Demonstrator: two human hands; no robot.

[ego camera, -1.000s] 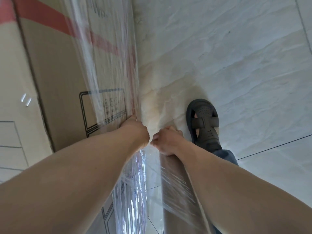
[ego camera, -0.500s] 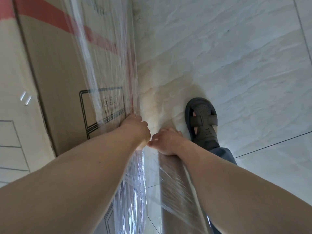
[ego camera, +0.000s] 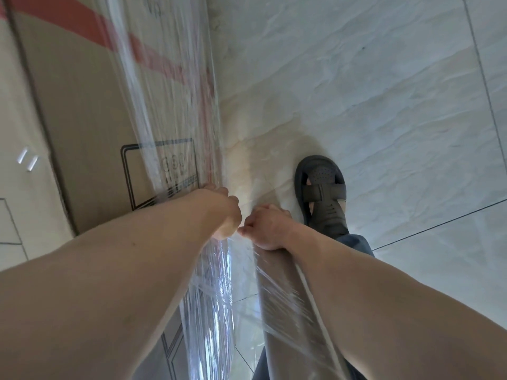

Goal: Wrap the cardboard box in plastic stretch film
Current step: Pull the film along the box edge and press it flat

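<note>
Risk first: the stretch film [ego camera: 170,100] is thin and already bunched into ropey creases just below the left hand [ego camera: 219,207]; a hard pull could probably tear it or drag it off the box corner. If the roll [ego camera: 285,297] slips in the right hand [ego camera: 267,229], tension likely drops and the layer goes slack.

Left fingers curl at the box corner, apparently pinching the film there; the exact contact is hidden. Right fingers curl around the roll's far end, almost touching the left hand.

Cardboard box [ego camera: 82,111]: matte brown, flat-faced, red band, black printed frame, lying left of and beyond both hands, partly filmed. Film glossy, streaked. Roll long, cylindrical. Floor [ego camera: 384,91] polished marbled tile; a dark sandal [ego camera: 321,193] right of the right fingers.
</note>
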